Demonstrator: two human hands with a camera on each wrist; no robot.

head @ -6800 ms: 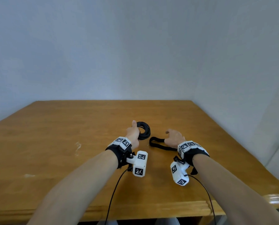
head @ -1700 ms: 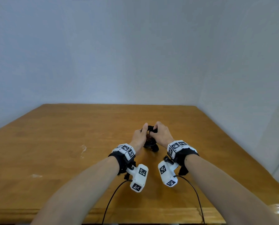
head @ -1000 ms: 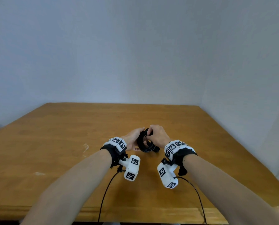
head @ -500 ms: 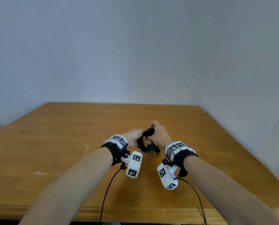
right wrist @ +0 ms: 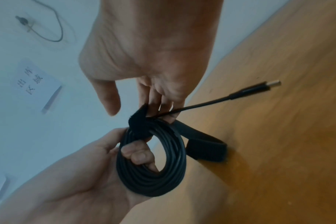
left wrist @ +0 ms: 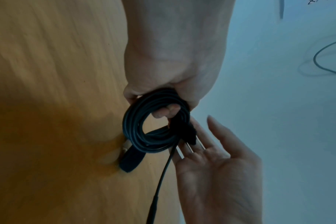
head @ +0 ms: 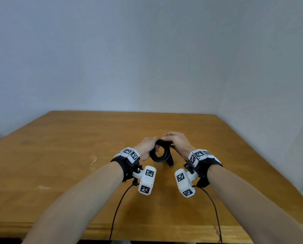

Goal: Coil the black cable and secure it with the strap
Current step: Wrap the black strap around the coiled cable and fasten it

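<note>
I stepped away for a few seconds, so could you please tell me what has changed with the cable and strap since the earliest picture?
The strap lay flat on the table by the right hand; now it passes around the cable coil, lifted off the table, with the right fingers pressing it there. The left hand grips the coil as before.

**Strap laid over the coil**

A round coil of black cable (right wrist: 152,163) is gripped by the left hand (right wrist: 98,171), its fingertips (right wrist: 138,153) curled through the ring. The right hand (right wrist: 144,68) presses a flat black fabric strap (right wrist: 138,119) onto the coil's top with straight fingers (thumb held apart). The strap's loose end (right wrist: 205,150) touches the wooden table (right wrist: 278,151). A silver-tipped plug (right wrist: 263,87) sticks out past the fingers.
</note>
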